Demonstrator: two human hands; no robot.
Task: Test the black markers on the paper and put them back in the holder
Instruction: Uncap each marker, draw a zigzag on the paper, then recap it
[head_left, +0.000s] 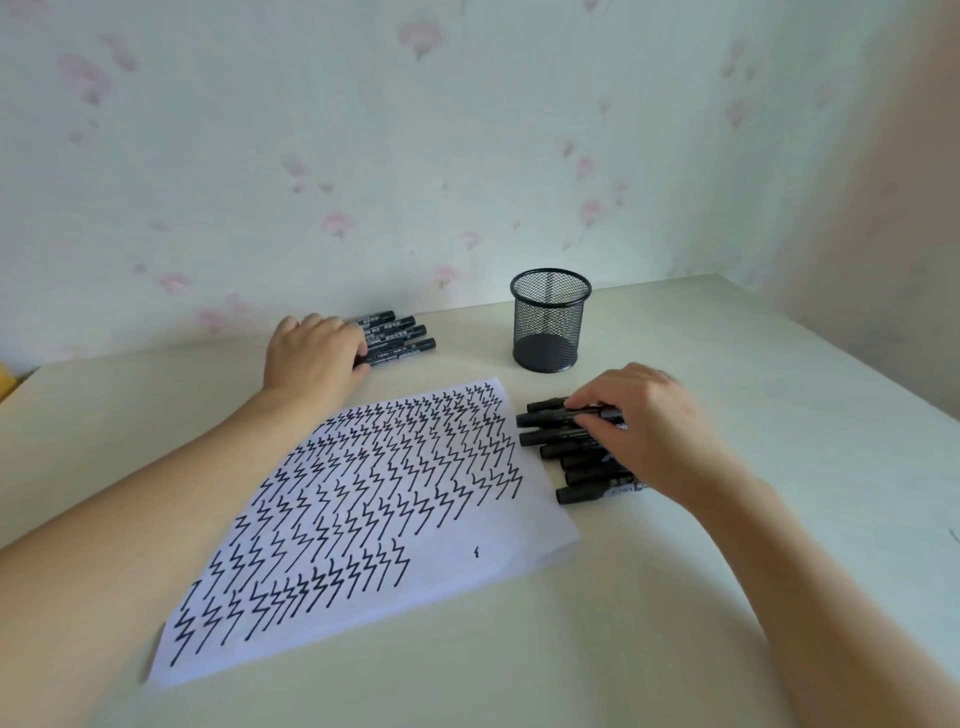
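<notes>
Fingers of the right hand (641, 426) curl over the top marker of a stack of black capped felt markers (576, 452) lying at three o'clock of the sheet; the grip looks closed on that one barrel, thumb under and fingertips over, though the hand covers the far ends of the pile, so how many it has hold of I cannot tell for sure. The markers lie side by side, caps toward the sheet, probably so one can be picked off at a time.

At eleven o'clock the left hand (311, 356) rests on a second, smaller row of black markers with printed labels (397, 335), fingers bent down onto their near ends; whether it clasps one or only steadies the row is hidden beneath the knuckles. Two piles suggest sorting, one tested and one waiting, but which is which I cannot tell.

Between the hands, the white sheet of paper (519, 551) lies askew, nearly filled with rows of black zigzag strokes, with one small mark alone near its bare five o'clock corner. At one o'clock of the sheet stands the black round wire-mesh holder (548, 322), upright and seemingly empty, so no marker is back yet. The pale surface (727, 623) meets flowered wallpaper (415, 130) behind.
</notes>
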